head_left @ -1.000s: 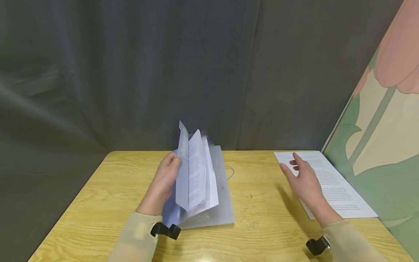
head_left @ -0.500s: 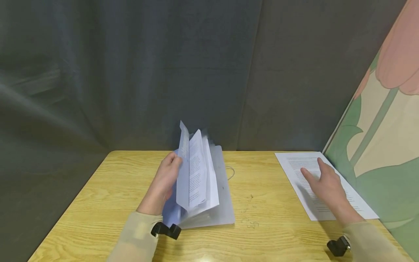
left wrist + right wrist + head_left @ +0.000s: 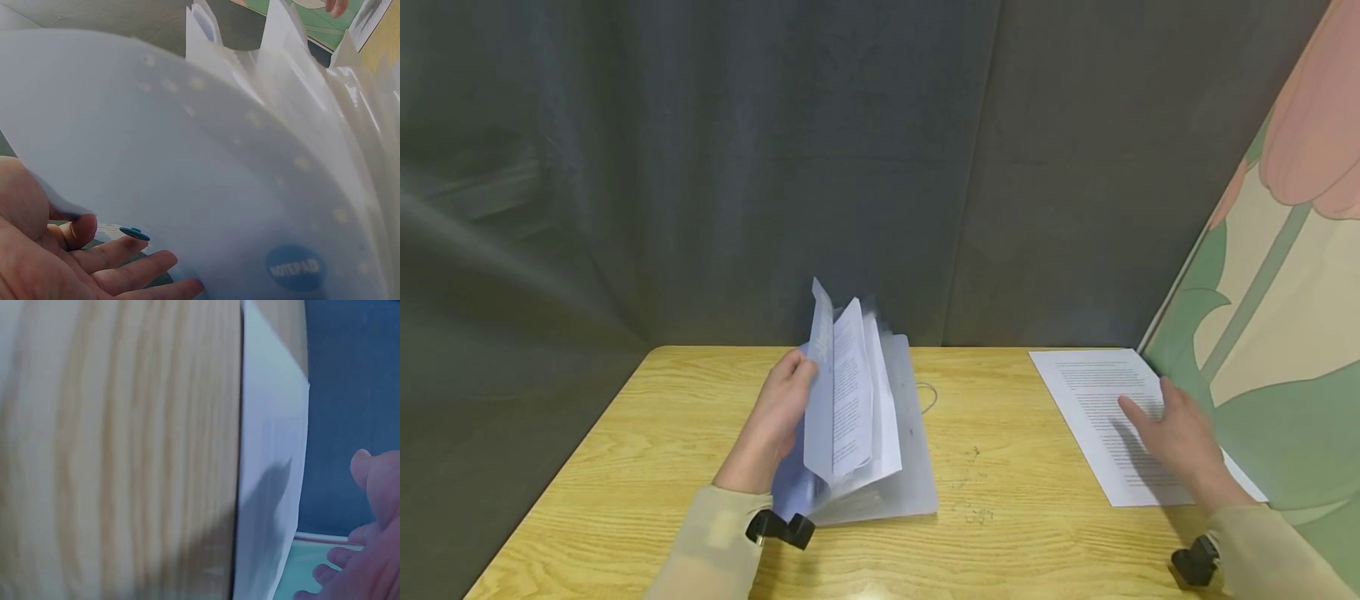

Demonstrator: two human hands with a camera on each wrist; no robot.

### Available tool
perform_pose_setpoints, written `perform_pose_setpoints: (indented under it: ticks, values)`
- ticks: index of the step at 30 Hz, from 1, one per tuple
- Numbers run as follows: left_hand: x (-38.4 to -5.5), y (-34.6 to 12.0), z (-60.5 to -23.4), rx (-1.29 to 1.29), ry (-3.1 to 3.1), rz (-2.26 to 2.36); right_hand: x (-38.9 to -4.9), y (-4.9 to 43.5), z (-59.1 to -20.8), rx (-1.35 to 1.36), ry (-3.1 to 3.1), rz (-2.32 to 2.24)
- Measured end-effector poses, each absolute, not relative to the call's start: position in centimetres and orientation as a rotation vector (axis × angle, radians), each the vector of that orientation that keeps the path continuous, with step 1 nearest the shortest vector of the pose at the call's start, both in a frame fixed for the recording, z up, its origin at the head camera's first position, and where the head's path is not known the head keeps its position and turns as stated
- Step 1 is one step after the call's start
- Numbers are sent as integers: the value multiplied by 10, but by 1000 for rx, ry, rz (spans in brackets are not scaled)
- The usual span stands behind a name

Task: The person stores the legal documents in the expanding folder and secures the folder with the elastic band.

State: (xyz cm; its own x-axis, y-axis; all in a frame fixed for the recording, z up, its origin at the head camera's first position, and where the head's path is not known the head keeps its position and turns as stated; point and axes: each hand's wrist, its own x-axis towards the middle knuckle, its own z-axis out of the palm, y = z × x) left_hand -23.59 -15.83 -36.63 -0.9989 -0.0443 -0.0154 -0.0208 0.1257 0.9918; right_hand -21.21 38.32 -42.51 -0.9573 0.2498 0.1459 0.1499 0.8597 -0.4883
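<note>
A translucent bluish document folder (image 3: 917, 483) lies spread on the table with its cover raised and printed sheets (image 3: 852, 400) fanned upright inside. My left hand (image 3: 778, 400) pinches the edge of the raised cover, thumb on the near side. In the left wrist view the cover (image 3: 156, 137) fills the middle, bearing a blue NOTEPAD label (image 3: 296, 267) and a small blue button (image 3: 134, 233) near my fingertips. On the right, a printed sheet of paper (image 3: 1090, 400) lies flat. Above its right part hovers my right hand (image 3: 1187, 446), fingers spread, holding nothing, its shadow falling on the sheet.
The wooden table (image 3: 1015, 542) runs up to a dark grey curtain (image 3: 850, 167) at the back. A flower-patterned panel (image 3: 1285, 333) stands along the right side. A thin elastic loop (image 3: 928, 396) sticks out from the folder's right edge.
My right hand has moved rightward and slightly toward me, from the sheet's left edge to over its right part. My left hand and the folder have stayed in place.
</note>
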Motion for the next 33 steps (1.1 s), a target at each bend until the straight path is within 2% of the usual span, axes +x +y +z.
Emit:
perform_pose_setpoints:
  ticks: [15, 28, 33]
  values:
    - [-238, -158, -368, 50, -2328, -2069, -212, 399, -444, -338, -2934, 642]
    - [-237, -159, -368, 62, -2327, -2055, -212, 388, -441, -147, -3030, 535]
    - [-237, -159, -368, 62, -2333, -2061, -212, 385, -439, -189, -3013, 569]
